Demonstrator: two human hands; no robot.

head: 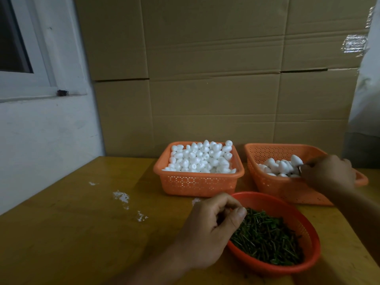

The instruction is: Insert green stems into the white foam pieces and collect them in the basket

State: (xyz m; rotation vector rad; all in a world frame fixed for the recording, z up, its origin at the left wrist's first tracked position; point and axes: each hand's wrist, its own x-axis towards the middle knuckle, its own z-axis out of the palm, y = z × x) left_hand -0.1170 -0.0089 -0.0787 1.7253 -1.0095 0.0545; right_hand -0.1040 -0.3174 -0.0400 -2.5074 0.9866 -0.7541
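Cardboard sheets (216, 79) back the yellow table (82, 233). On it stand a full orange basket (197, 186) heaped with bare white foam pieces (200, 157), a second orange basket (273, 188) to its right with only a few foam pieces (281, 166), and a red round bowl (308, 233) of green stems (267, 237) nearest me. My left hand (207, 229) sits at the bowl's left rim, fingers (239, 212) curled together in a pinch; whether they hold a stem I cannot tell. The stems lie just right of that hand, pointing every way. My right hand (327, 171) reaches into the second basket, fingers bent among the foam; its grasp is hidden. The left hand is nearer the stems.
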